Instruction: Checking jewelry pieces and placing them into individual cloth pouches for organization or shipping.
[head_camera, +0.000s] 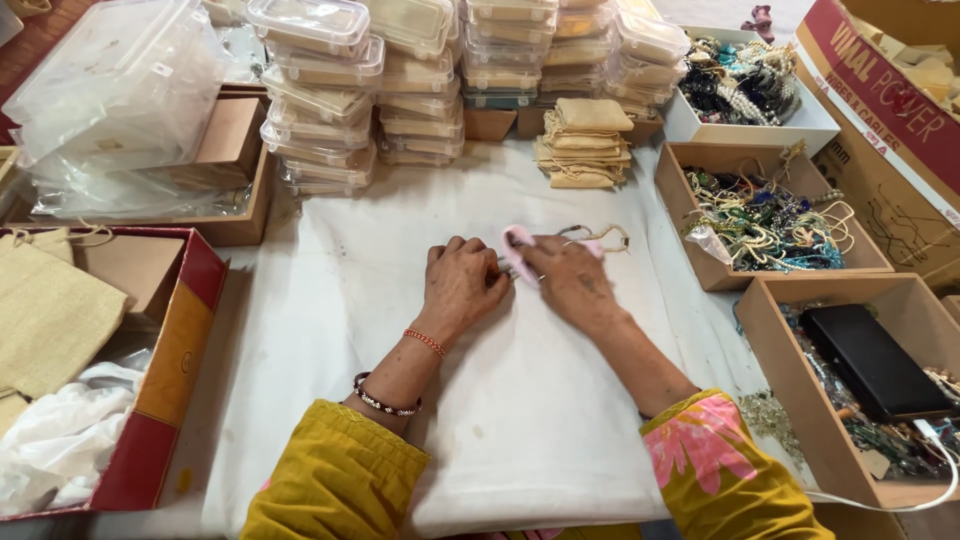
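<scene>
Pink pouch (517, 250) lay mid-bench on the white cloth (520, 400), pinched in the grip of both the left hand (462, 283) and right hand (572, 277). Best handled low and flat, I judged. Open cloth lay nearer; stacked clear boxes (330, 100) and bead trays (770, 215) hemmed the far and right edges.

Both forearms are stretched forward in yellow sleeves, the left hand (462, 285) laid knuckles-up with fingers curled, the right hand (572, 280) angled inward beside it with fingers bent, and the fingertips of both are brought almost together.
</scene>
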